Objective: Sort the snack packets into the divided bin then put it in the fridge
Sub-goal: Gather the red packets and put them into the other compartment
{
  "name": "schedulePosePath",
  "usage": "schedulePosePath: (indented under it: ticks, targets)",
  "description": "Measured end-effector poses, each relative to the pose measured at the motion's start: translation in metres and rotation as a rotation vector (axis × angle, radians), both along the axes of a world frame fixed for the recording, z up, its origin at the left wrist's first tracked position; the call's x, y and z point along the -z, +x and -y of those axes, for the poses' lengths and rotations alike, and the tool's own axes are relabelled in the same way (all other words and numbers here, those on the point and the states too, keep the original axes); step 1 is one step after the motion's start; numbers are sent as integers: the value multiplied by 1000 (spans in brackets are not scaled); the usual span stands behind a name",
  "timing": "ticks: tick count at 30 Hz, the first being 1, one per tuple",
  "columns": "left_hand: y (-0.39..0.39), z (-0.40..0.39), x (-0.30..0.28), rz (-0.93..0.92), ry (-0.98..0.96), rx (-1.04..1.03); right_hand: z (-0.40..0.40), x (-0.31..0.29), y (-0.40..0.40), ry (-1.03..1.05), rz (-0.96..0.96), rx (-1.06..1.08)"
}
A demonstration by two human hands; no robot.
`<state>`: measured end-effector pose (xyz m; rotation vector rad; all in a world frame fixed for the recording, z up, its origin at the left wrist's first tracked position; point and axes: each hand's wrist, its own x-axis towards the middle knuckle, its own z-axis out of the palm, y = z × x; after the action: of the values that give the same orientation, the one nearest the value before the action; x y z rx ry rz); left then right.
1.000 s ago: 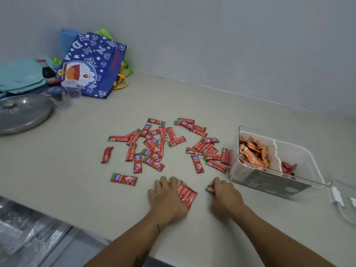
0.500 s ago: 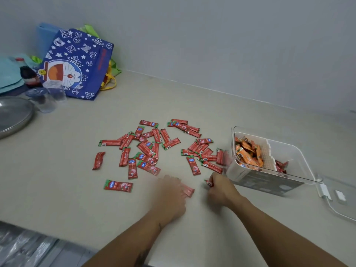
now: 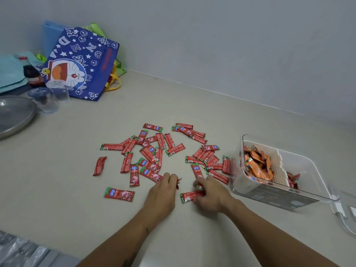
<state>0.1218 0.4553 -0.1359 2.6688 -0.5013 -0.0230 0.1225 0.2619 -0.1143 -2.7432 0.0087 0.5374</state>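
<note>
Smooth matte beige counter (image 3: pixel 77 189), plain grey wall behind. The landmark is the divided bin (image 3: pixel 300 162): clear hard plastic, rounded corners, with a white perforated divider across it. Its far-left compartment holds crinkly orange packets (image 3: pixel 258 166); the compartment right of the divider holds a few red ones.

Left of the bin, glossy red foil packets (image 3: pixel 152 153) lie scattered flat. They are narrow rectangular sachets with green ends, and some overlap. The nearest ones touch the bin's left wall.

Left hand (image 3: pixel 163 195) is well left of the bin, palm down, fingers curled together over a small bunch of red packets. Only their ends show at the fingertips.

Right hand (image 3: pixel 212 195) is just left of the bin's near corner, fingers curled round a gathered red packet (image 3: pixel 190 196) lying on the counter.

Far left of the bin: a blue cartoon-print fabric tote bag (image 3: pixel 82 64), clear plastic cups (image 3: pixel 57 91), and a round metal lid (image 3: pixel 13 116).

Right of the bin, a clear plastic bin lid (image 3: pixel 346 214) lies flat.
</note>
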Motion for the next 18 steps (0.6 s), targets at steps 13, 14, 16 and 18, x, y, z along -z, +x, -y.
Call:
schedulePosePath:
  ticks: [13,14,16,18]
  targets:
    - [83,-48,-11,-310,156,103,-7,13,42,-6,198,217]
    - [85,-48,-10,-339,203,117,-8,14,45,-5,180,252]
    - [89,-47,-10,-343,272,136,-15,16,50,-33,135,283]
    - [92,-44,-12,-320,328,162,-20,18,54,-86,119,239]
